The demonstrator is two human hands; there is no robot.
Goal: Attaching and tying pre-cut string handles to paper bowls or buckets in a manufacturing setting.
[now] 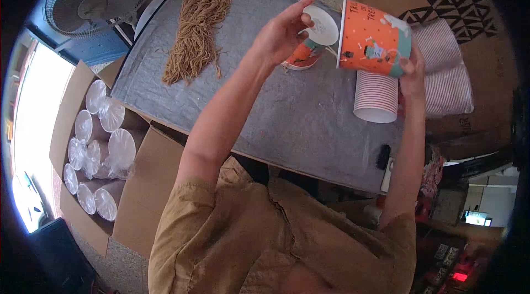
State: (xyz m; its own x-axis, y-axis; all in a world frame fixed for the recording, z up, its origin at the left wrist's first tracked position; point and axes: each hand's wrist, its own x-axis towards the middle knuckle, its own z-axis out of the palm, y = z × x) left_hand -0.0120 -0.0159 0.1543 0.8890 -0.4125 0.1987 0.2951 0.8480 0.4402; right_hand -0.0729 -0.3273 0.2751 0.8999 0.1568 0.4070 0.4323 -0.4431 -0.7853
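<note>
My right hand (413, 76) grips an orange paper bucket (367, 35) near its green base end. The bucket is tipped on its side, with its white rim to the left. My left hand (283, 33) is raised to the left of it, holding nothing, its index finger stretched out and the others partly bent. Just beside those fingers, a matching paper bucket (303, 58) stands upside down on the table, its white round base upward. I cannot tell whether the fingers touch it. Below the held bucket lies a nested stack of paper buckets (376, 98).
A bundle of brown strings (196, 32) lies on the grey-covered table (265, 112). Plastic-wrapped bucket stacks (441, 68) rest at the right, by large cardboard (486, 68). A black-bristled brush (383, 157) is near the front edge. An open carton (141, 189) holds several wrapped stacks; a fan (91, 4) stands behind.
</note>
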